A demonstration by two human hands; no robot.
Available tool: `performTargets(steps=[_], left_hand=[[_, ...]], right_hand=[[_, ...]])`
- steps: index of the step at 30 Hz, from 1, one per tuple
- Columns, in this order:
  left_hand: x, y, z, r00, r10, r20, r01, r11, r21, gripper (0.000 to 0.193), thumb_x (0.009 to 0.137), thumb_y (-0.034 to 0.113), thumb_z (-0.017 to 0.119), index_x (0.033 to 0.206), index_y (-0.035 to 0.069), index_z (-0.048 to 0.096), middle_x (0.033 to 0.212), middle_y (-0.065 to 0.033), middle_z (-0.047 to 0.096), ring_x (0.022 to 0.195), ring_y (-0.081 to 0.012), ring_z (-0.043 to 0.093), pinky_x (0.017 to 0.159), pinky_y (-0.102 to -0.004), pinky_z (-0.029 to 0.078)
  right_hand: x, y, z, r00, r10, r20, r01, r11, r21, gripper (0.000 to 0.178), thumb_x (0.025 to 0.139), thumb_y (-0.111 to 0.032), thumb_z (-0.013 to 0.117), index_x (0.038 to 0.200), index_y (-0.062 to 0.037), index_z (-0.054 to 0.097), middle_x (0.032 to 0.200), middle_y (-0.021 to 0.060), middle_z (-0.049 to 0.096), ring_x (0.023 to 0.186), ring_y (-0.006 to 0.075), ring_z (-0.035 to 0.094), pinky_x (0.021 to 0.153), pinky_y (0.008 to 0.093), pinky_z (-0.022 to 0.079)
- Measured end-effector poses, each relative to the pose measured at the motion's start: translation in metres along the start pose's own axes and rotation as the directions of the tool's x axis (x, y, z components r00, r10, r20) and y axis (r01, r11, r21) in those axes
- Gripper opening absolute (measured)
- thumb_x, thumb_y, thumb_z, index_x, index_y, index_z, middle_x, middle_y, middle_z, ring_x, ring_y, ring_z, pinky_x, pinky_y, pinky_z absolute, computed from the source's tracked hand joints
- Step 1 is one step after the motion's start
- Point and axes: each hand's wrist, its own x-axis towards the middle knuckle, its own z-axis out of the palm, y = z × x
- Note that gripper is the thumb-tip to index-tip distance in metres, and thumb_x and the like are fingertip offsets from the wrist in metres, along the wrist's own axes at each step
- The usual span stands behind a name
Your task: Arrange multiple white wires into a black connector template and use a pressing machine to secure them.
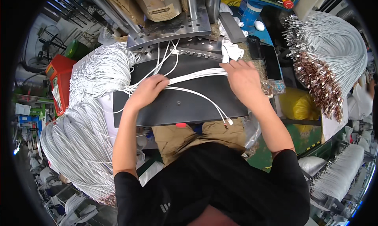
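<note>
A thin bundle of white cables (197, 74) stretches across the dark work plate (177, 112) between my two hands. My left hand (147, 91) is closed round the bundle on the left side of the plate. At the right, my right hand (243, 79) has its fingers wrapped over the bundle's far end and hides the tips. One or two loose cables curve away below the bundle, ending in small connectors (228, 121) at the plate's near edge. Several more white strands (159, 59) run up from my left hand toward the metal machine base (169, 31).
Heaped white cables (102, 68) lie left of the plate, with a large coil (75, 143) nearer me. Another coiled cable bundle (334, 41) with exposed connectors sits at the far right. A control box with a red button (288, 4) and a yellow bag (301, 104) are also right.
</note>
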Motion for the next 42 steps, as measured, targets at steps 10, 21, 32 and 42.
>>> performTargets(steps=[10,21,32,42], left_hand=[[-0.010,-0.038,-0.031,0.961,-0.266,0.083,0.277,0.890,-0.363,0.015,0.094,0.014,0.066,0.099,0.000,0.068,0.081,-0.0049,0.064,0.075,-0.0103,0.058,0.070,-0.0271,0.047],[0.005,-0.029,0.004,0.910,-0.113,-0.398,0.111,0.993,-0.026,0.020,0.095,0.020,0.066,0.098,0.000,0.068,0.078,-0.0081,0.063,0.070,-0.0148,0.056,0.068,-0.0286,0.046],[0.013,0.068,-0.014,0.939,-0.280,0.197,0.276,0.960,0.049,0.029,0.102,0.030,0.057,0.101,0.003,0.069,0.076,-0.0091,0.063,0.071,-0.0186,0.063,0.064,-0.0359,0.047],[-0.001,0.056,0.072,0.858,-0.179,0.482,0.509,0.429,-0.746,0.031,0.106,0.029,0.051,0.116,0.004,0.067,0.073,0.0061,0.048,0.058,-0.0029,0.036,0.053,-0.0200,0.029]], right_hand=[[0.013,0.002,0.046,0.988,0.045,0.148,-0.058,0.995,0.085,0.043,0.086,-0.019,0.070,0.126,-0.0088,0.062,0.101,0.0102,0.065,0.095,0.0281,0.063,0.087,0.0381,0.046],[0.016,0.007,0.040,0.999,0.024,0.026,-0.026,0.996,0.083,0.035,0.088,-0.019,0.067,0.121,-0.0079,0.064,0.103,0.0122,0.065,0.107,0.0312,0.061,0.090,0.0439,0.046],[0.037,-0.015,-0.001,0.993,0.105,0.061,-0.107,0.994,0.022,0.031,0.085,-0.011,0.062,0.116,-0.0103,0.067,0.105,0.0104,0.068,0.101,0.0331,0.064,0.086,0.0435,0.051],[0.048,0.014,0.052,0.916,0.401,0.029,-0.168,0.317,0.933,0.024,0.096,-0.019,0.060,0.114,-0.0080,0.070,0.110,0.0127,0.070,0.094,0.0309,0.067,0.089,0.0390,0.053]])
